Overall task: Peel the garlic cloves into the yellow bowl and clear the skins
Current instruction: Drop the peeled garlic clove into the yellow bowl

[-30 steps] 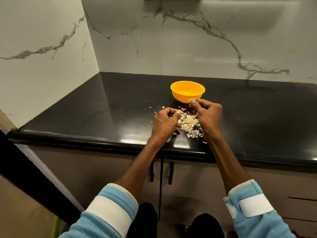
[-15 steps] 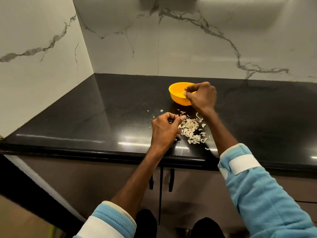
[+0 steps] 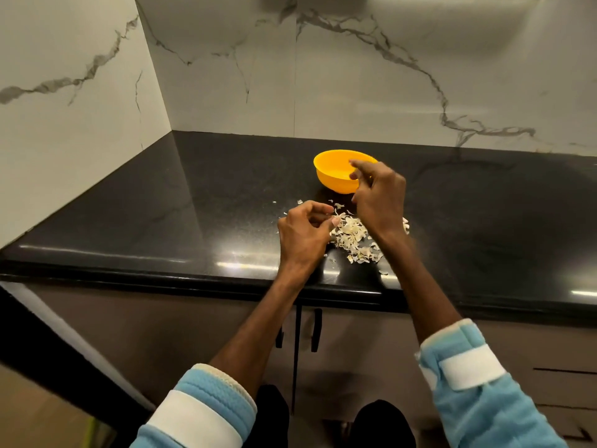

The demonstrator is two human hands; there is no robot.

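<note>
Right hand point(image 3: 378, 195) is drawing back from the yellow bowl point(image 3: 332, 169) at centre frame, fingers loosening, empty. Left hand point(image 3: 303, 234) is curling beside the skins point(image 3: 352, 237); whether it holds anything cannot be told.

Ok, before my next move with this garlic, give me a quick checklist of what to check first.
1. Yellow bowl upright on the counter, within reach: ok.
2. Right hand free: cannot tell; it is blurred beside the bowl's rim.
3. Left hand holding a clove: cannot tell; its curled fingers hide what is inside.
4. Skins cleared: not ok; a pile lies on the counter between the hands, with loose bits around it.
5. Unpeeled cloves to do: cannot tell; none shows in the open.
</note>
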